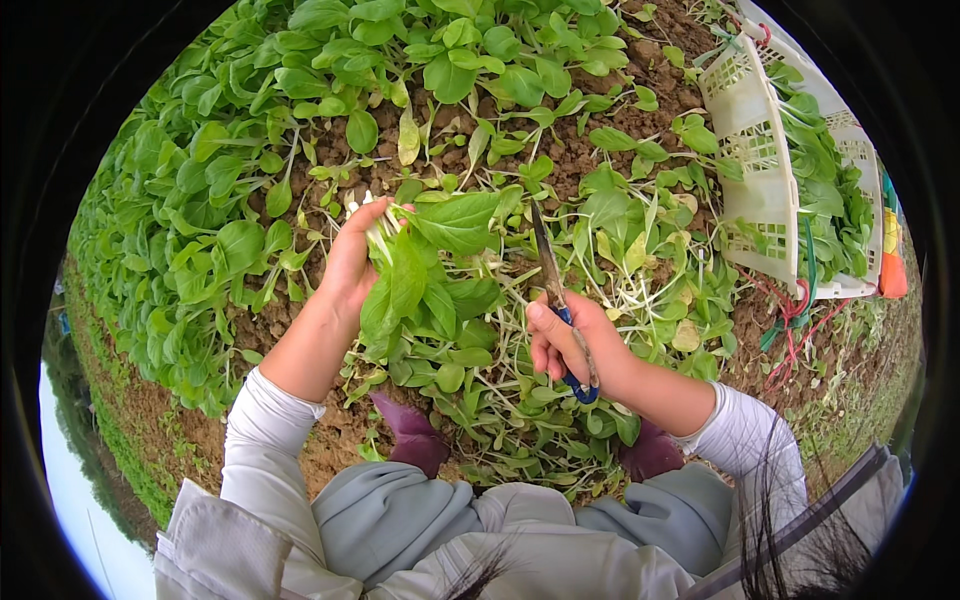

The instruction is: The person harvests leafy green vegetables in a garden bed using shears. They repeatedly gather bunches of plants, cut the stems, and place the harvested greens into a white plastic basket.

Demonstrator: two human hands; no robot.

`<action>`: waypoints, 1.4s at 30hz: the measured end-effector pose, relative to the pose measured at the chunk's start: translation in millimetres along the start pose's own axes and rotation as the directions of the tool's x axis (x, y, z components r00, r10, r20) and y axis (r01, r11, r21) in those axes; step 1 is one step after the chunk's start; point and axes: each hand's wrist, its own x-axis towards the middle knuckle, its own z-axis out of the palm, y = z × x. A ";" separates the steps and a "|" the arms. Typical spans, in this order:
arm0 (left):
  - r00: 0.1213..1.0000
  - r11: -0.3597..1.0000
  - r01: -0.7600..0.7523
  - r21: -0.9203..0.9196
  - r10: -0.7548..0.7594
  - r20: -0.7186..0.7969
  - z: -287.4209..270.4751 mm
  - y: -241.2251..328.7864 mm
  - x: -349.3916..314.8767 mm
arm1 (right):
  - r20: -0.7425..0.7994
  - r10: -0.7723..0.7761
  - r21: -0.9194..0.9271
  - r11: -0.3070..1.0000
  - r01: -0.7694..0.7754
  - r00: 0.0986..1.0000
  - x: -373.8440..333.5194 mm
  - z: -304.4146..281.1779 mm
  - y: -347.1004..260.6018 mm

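Observation:
My left hand (352,255) is closed around the pale stems of a small bunch of leafy greens (425,270), whose broad green leaves hang to the right and toward me. In my right hand (580,340) is a pair of scissors (548,255) with dark, soiled blades and blue handles. The blades look closed and point away from me, just right of the bunch and apart from it. Below both hands, cut leaves and pale stems (640,340) lie scattered over the soil.
Dense growing greens (220,200) fill the left and far side. At the right stands a white plastic basket (745,150) holding greens, with red and green strings (795,320) beside it. Brown soil (345,430) shows around my dark red boots (412,435).

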 end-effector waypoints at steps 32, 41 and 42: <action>0.932 0.976 -0.119 -0.181 0.172 0.317 -1.8 20.3 -7.5 | -0.042 -0.047 -0.052 0.998 0.045 0.998 7.5 -9.8 -8.6; 0.697 0.932 0.093 -0.351 0.191 0.691 8.9 13.5 -7.5 | -0.141 -0.421 -0.030 0.906 0.421 0.896 22.3 11.5 -17.2; 0.717 0.937 0.085 -0.338 0.178 0.674 11.8 12.3 -9.2 | -0.124 -0.430 -0.051 0.903 0.427 0.894 23.4 15.6 -20.0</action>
